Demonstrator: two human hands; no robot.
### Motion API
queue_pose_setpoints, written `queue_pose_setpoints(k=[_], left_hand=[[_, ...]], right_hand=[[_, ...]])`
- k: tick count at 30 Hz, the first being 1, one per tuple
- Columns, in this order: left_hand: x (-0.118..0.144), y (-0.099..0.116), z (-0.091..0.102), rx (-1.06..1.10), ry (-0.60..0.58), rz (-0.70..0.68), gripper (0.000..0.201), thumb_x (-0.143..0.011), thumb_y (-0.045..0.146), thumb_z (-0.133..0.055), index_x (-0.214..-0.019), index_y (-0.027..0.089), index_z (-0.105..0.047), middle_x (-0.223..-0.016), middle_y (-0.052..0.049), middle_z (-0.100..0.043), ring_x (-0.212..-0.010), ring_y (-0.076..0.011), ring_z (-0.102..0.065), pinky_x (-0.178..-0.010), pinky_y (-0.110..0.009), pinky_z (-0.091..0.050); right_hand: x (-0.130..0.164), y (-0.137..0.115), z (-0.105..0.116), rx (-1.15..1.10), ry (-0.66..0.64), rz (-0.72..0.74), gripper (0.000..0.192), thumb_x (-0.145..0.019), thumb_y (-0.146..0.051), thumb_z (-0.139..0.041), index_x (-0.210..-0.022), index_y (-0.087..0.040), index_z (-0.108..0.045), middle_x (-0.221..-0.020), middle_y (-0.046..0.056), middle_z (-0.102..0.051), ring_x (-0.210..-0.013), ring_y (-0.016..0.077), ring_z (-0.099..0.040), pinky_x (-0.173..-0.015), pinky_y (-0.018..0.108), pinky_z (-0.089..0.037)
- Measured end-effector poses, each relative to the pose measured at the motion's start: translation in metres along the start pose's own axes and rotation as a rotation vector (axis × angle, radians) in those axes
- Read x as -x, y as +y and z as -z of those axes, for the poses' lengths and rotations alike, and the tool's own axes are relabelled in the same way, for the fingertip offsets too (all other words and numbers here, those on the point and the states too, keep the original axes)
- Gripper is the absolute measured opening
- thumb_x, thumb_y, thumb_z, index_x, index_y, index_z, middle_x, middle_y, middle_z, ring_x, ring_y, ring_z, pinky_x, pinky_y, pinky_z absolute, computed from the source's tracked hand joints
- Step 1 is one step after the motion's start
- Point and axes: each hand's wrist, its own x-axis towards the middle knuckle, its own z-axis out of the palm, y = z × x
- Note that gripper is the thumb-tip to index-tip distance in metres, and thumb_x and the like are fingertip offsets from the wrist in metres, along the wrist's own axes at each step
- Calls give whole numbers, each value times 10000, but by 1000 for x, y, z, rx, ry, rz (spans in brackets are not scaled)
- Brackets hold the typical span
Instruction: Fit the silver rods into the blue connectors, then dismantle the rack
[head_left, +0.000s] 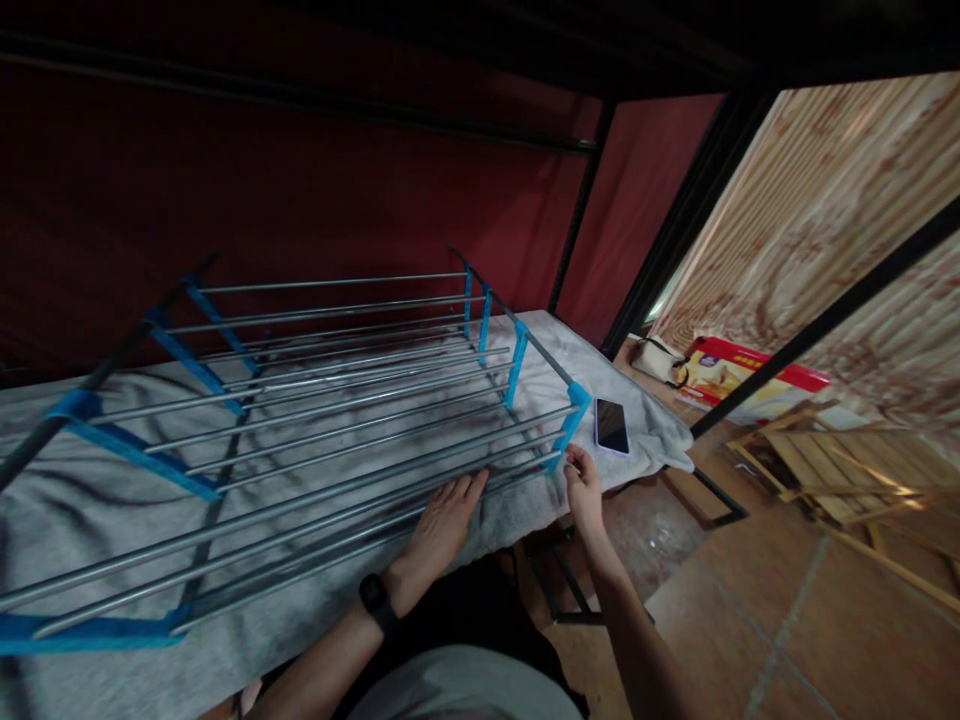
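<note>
Head view, metal rod rack [322, 381] left to centre on gray blanket [247, 650], left hand [444, 512] lower centre, flat, grip wide, along near rods, right hand [583, 488] fingers bent at blue bracket [572, 418], can't tell if gripping.

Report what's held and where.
Cannot tell if anything is gripped: the right hand is at the lower end of the rack's near right blue bracket, the left hand over the rack's front.

A dark-screened smartphone with a pale purple edge [612, 426] lies on a rumpled grey plush blanket [649, 422]. Near a slatted light-wood frame [844, 460] sits a red-and-yellow printed box [720, 372], a cream patterned curtain [847, 200] hanging above.
</note>
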Motion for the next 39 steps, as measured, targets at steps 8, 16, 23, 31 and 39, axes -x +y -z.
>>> queue_pose_setpoints(k=[8,16,23,31,39], left_hand=[[-2,5,2,-70,11,-10,764,-842,-59,-291,-1557,211,-296,-1317,-109,-613,-1218,-231,-573,-1081,-426,-424],[0,4,13,-69,-8,26,762,-850,-59,-299,-1559,221,-296,-1314,-96,-620,-1186,-214,-588,-1075,-410,-433],[-7,0,16,-70,-45,34,730,-862,-46,-293,-1538,223,-348,-1415,-103,-581,-1199,-233,-605,-993,-402,-491],[-7,1,20,-24,-36,30,715,-875,-33,-310,-1539,230,-351,-1421,-108,-578,-1228,-233,-593,-1010,-398,-473],[-10,-10,10,8,-61,3,755,-854,-23,-347,-1557,253,-315,-1423,-100,-581,-1188,-226,-625,-954,-366,-517]], right_hand=[[-4,-7,-9,-46,-71,25,391,-702,-302,-588,-1067,-216,-697,-1057,56,-714,-1006,249,-615,-1019,445,-417],[-7,-5,-3,-5,-86,6,371,-698,-314,-606,-1038,-223,-724,-1028,50,-724,-977,254,-614,-994,454,-429],[-7,-7,-9,-1,-66,11,384,-695,-313,-622,-1049,-214,-733,-1048,62,-729,-992,262,-622,-1000,456,-431],[-7,0,-7,44,-106,60,393,-736,-318,-591,-1087,-197,-717,-1110,83,-717,-1021,259,-615,-1027,457,-413],[-7,6,-8,109,-124,106,400,-767,-314,-532,-1108,-186,-696,-1093,86,-706,-1002,244,-614,-1004,438,-433]])
